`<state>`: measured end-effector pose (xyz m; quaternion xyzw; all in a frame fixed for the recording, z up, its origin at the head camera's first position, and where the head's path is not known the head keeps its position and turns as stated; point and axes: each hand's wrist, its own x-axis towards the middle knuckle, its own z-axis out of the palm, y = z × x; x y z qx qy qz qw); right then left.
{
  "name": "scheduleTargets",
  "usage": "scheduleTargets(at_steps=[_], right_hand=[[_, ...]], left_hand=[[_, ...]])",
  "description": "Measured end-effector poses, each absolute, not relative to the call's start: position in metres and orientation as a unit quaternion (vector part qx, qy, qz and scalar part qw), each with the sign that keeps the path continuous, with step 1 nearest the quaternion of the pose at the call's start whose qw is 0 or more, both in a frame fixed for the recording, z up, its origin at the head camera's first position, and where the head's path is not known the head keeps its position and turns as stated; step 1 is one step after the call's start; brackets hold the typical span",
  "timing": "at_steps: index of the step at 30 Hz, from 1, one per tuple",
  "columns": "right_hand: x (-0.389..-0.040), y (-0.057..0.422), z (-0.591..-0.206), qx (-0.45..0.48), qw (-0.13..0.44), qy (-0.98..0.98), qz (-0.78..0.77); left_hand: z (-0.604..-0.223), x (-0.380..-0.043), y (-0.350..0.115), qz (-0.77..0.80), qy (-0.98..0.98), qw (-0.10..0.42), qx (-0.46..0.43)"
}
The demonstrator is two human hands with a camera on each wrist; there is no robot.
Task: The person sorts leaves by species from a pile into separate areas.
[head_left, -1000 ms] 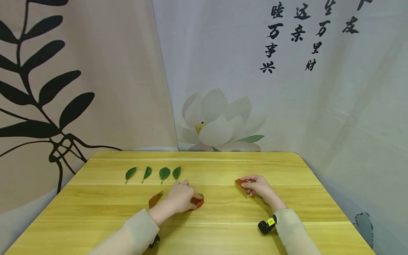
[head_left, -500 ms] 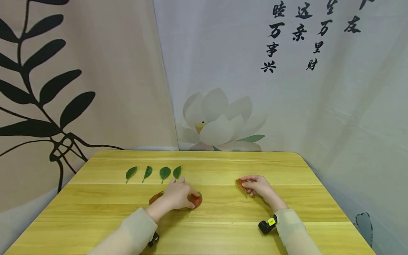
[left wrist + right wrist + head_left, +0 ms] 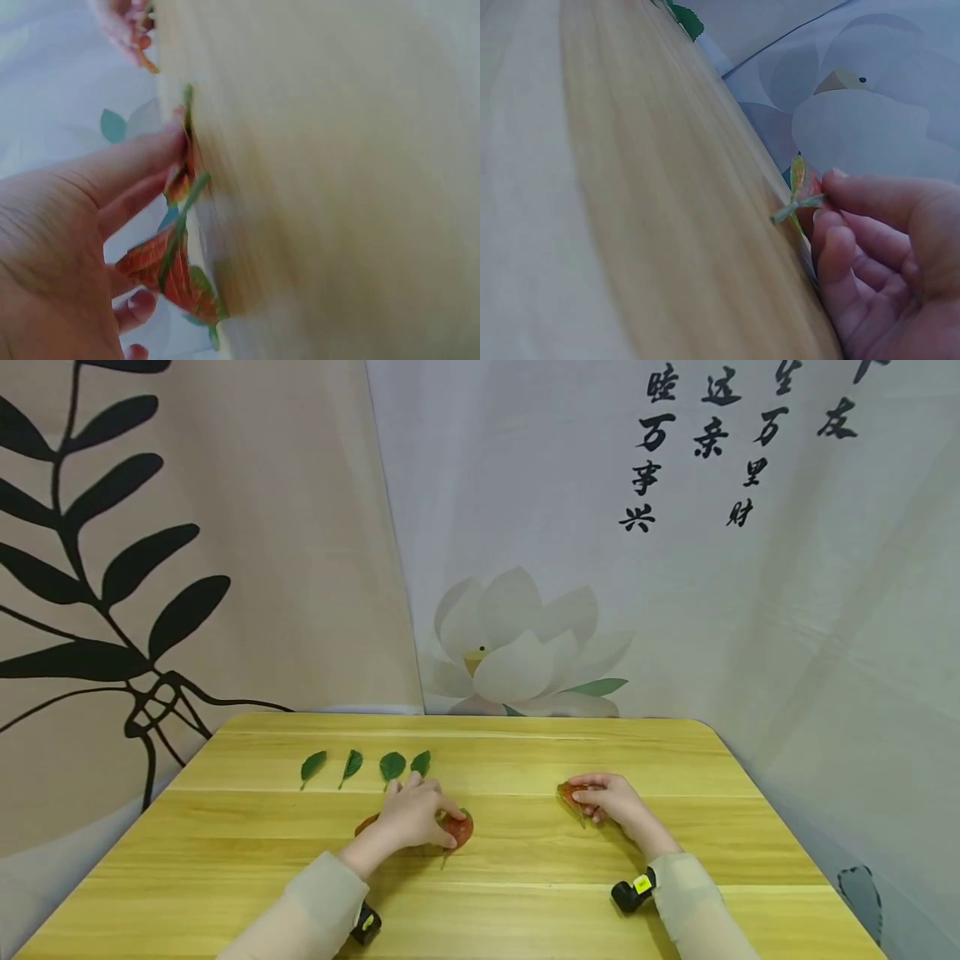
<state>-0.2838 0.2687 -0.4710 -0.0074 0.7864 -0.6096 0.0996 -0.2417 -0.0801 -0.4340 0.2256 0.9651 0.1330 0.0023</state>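
Observation:
My left hand (image 3: 412, 814) pinches a red leaf (image 3: 460, 832) between thumb and index finger, low over the table; its thin stem points toward me. Another red-orange leaf (image 3: 364, 825) lies just left of that hand, partly covered by it; in the left wrist view this veined leaf (image 3: 161, 270) shows below the pinching fingers. On the right, my right hand (image 3: 611, 799) holds an orange-red leaf (image 3: 567, 795) by thumb and fingertips. The right wrist view shows that leaf's yellowish edge and pale stem (image 3: 799, 202) sticking out from the fingertips.
Several green leaves (image 3: 392, 766) lie in a row at the back left of the wooden table (image 3: 510, 910). Behind the table's far edge hangs a cloth backdrop (image 3: 525, 527) with a printed lotus and writing. Each wrist wears a small black camera (image 3: 632, 893).
The left hand has shifted slightly left and toward the green row with its red leaf, covering more of the other red-orange leaf. My right hand stays nearly still.

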Motion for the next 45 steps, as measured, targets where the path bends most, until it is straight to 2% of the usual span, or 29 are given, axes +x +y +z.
scheduleTargets(at_steps=[22,31,45], right_hand=[[-0.279,0.262,-0.465,-0.038,0.122,0.79,-0.6],[-0.267,0.225,-0.459,-0.086,0.172,0.774,-0.604],[-0.253,0.169,-0.464,-0.11,0.183,0.764,-0.609]], left_hand=[[-0.442,-0.239,-0.089,0.198,0.96,-0.015,0.195],[-0.445,-0.239,-0.091,0.213,0.958,-0.005,0.193],[-0.444,-0.238,-0.091,0.207,0.961,0.004,0.185]])
